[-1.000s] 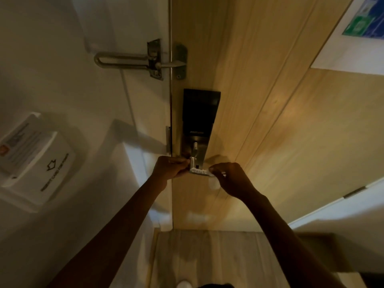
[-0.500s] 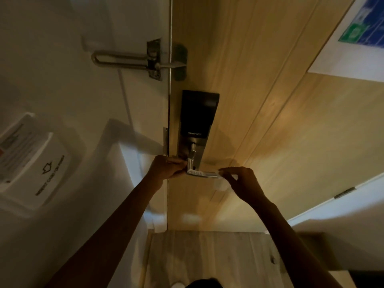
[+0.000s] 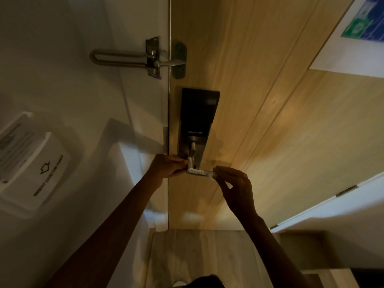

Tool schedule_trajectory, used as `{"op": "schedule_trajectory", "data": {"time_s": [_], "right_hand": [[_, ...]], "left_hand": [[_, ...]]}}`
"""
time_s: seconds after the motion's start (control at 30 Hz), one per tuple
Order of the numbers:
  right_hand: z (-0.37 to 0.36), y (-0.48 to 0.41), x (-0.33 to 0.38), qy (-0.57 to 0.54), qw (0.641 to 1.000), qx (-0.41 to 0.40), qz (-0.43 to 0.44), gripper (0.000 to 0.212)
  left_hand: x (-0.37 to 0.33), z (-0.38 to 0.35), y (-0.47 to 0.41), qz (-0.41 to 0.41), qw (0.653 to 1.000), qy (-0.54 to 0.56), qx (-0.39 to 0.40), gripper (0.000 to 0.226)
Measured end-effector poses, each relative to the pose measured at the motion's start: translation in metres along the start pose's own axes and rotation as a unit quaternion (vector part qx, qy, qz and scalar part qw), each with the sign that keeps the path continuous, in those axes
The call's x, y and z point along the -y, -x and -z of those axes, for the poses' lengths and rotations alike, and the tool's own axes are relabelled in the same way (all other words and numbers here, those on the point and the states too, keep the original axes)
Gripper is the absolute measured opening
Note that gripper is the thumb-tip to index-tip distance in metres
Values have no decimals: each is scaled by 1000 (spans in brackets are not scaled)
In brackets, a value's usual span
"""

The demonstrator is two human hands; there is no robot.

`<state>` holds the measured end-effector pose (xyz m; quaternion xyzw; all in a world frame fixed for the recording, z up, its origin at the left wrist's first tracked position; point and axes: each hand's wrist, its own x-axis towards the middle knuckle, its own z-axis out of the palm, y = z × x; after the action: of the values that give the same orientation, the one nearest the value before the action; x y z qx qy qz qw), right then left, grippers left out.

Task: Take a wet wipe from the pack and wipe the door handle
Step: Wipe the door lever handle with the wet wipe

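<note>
The metal door handle (image 3: 192, 153) juts out of a black smart lock plate (image 3: 199, 113) on the wooden door. A white wet wipe (image 3: 198, 172) lies twisted along the lever. My left hand (image 3: 166, 166) is closed at the left end of the lever, pinching the wipe there. My right hand (image 3: 235, 183) pinches the wipe's right end just past the lever tip, its other fingers spread. The wipe pack is not in view.
A metal swing bar guard (image 3: 133, 59) bridges the door frame above the lock. A white key card holder (image 3: 35, 163) is mounted on the left wall. A blue and green sign (image 3: 361, 28) hangs on the door at upper right. Wood floor (image 3: 197, 256) lies below.
My right hand has slid to the right along the lever, off its tip, drawing the wipe's end with it. My left hand has stayed at the lever's base.
</note>
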<state>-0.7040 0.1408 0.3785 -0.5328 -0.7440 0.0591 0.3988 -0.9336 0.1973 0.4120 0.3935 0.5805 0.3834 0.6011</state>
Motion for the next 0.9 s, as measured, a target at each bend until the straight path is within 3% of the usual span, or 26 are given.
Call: {"op": "schedule_trajectory", "data": {"time_s": [0.27, 0.43, 0.57, 0.63, 0.73, 0.9], "right_hand": [[-2, -2, 9, 40, 996, -52, 67, 26], [6, -6, 1, 100, 993, 25, 60, 52], [8, -22, -2, 115, 984, 130, 46, 38], [8, -30, 3, 124, 975, 166, 82, 26], [1, -27, 3, 213, 946, 178, 166, 18], [7, -22, -20, 258, 932, 178, 183, 20]], "left_hand": [[-2, -2, 1, -3, 1000, 5, 1, 13], [-3, -2, -1, -16, 1000, -17, -7, 16], [-2, -1, -3, -17, 1000, -19, -4, 11], [-1, -1, -5, -14, 1000, -16, -5, 15], [-2, -3, -5, -7, 1000, -16, -9, 17], [-6, -3, -1, -11, 1000, -26, -2, 22]]}}
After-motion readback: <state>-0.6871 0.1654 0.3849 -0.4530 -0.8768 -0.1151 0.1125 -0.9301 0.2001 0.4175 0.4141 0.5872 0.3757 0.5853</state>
